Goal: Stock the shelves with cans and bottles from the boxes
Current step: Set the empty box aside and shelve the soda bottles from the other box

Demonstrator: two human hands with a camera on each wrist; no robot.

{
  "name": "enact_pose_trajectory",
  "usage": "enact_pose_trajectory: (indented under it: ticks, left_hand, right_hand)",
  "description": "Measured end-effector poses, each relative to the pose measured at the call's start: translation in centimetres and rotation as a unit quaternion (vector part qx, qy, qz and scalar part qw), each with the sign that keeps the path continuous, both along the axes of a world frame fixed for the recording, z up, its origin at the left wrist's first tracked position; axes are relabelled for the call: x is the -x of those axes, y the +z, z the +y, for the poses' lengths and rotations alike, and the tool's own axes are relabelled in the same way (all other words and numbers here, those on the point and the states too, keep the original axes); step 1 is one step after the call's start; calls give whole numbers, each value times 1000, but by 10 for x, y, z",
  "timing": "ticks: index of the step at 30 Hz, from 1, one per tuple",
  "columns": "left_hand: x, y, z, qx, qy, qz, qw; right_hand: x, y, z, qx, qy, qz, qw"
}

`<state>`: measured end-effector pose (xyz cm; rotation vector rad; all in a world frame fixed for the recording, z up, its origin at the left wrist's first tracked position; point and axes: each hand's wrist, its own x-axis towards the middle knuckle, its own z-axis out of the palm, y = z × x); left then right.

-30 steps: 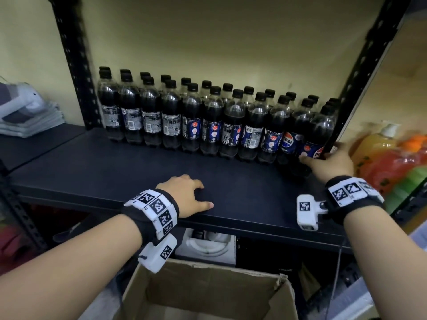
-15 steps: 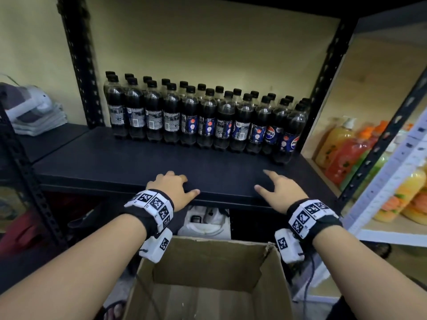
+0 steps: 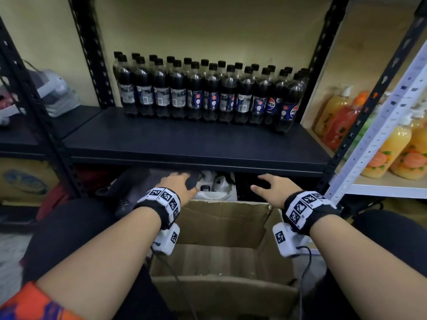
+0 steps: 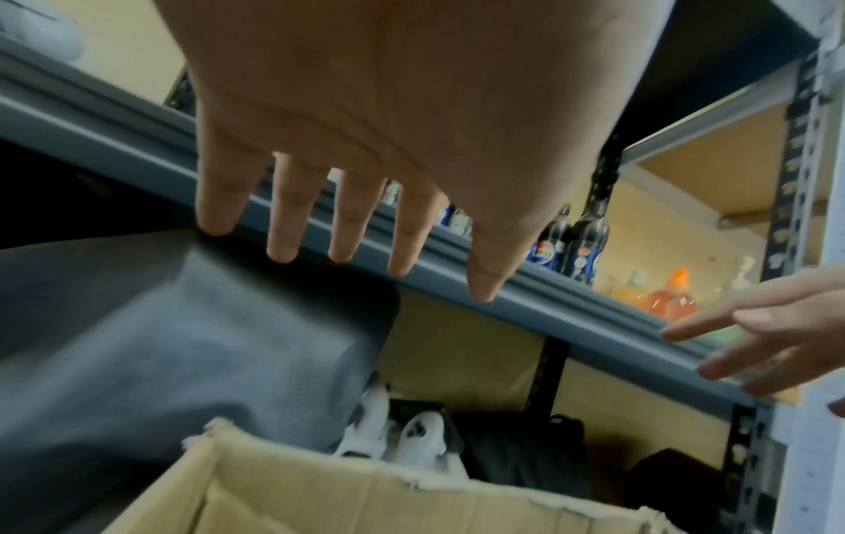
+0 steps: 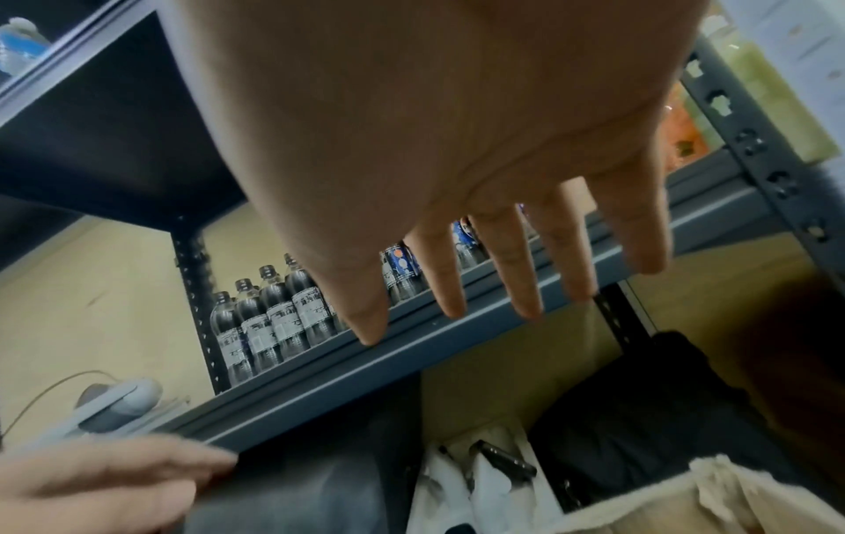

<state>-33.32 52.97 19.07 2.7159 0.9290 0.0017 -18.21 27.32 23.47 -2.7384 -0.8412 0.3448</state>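
Both the left hand (image 3: 179, 184) and right hand (image 3: 276, 189) hung spread and empty above the brown cardboard box (image 3: 221, 252), best entered vertically, clear of the black metal shelf (image 3: 184, 144).

My head camera looks forward and down from above the open box (image 3: 221, 250), facing the shelf (image 3: 184, 144) at near range. Left wrist view sits close under the left hand (image 4: 365, 108), angled up at the shelf edge. Right wrist view does likewise under the right hand (image 5: 457, 126). All three share the cola bottles (image 3: 208, 95) and the shelf front.
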Motion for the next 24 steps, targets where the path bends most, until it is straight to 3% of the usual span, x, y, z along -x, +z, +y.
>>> enact_pose_trajectory:
  ticks: [5,11,15,17,20,22,24]
  left_hand:
    - [11,-22,8,39,46,75,995]
    - [24,-36,-2,-1,68,154,986]
    - [23,-41,-1,-33,77,220,972]
    - [16,-46,3,-57,76,268,959]
    - [-2,-46,6,-49,74,272,958]
    - [-18,-66,25,-36,74,275,958]
    - [-43,-132,86,-11,75,272,959]
  right_hand:
    - [-7,-47,1,28,-50,67,996]
    - [-55,-123,-17,61,-129,93,985]
    - [-68,-145,-16,90,-174,96,976]
    - [-72,-152,-16,93,-167,89,978]
    - [-94,-179,-13,118,-114,68,984]
    - [-108,-198,-10,125,-87,65,986]
    - [-104,-195,-11,125,-104,79,983]
